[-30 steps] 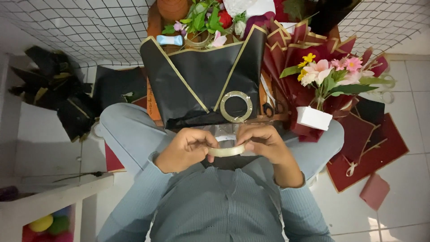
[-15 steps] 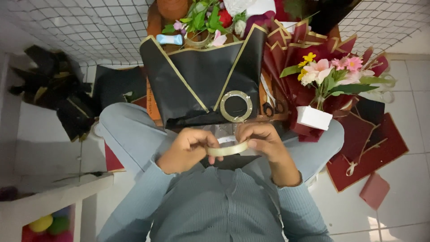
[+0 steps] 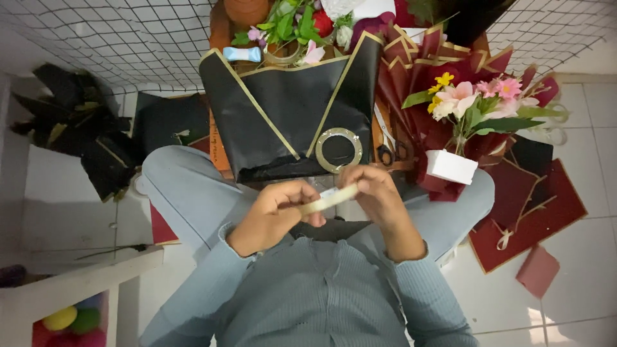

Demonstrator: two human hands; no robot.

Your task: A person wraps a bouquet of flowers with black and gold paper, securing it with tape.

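Observation:
I sit cross-legged, looking down at my lap. My left hand (image 3: 273,212) and my right hand (image 3: 376,196) together hold a cream roll of tape (image 3: 329,200) just above my legs, fingers pinching its rim from both sides. Right in front of my hands lies a folded black wrapping sheet with gold edges (image 3: 283,112). A second, gold-rimmed tape roll (image 3: 339,150) rests on its lower right corner.
A dark red wrapped bouquet of pink and yellow flowers (image 3: 472,106) with a white block (image 3: 451,166) lies to the right. Scissors (image 3: 389,151) sit beside the black sheet. Red sheets (image 3: 520,212) cover the floor right, black sheets (image 3: 77,128) left. A wire grid (image 3: 116,38) stands behind.
The cream tape roll has tilted, its right side lifted, and my right hand has risen slightly toward the black sheet.

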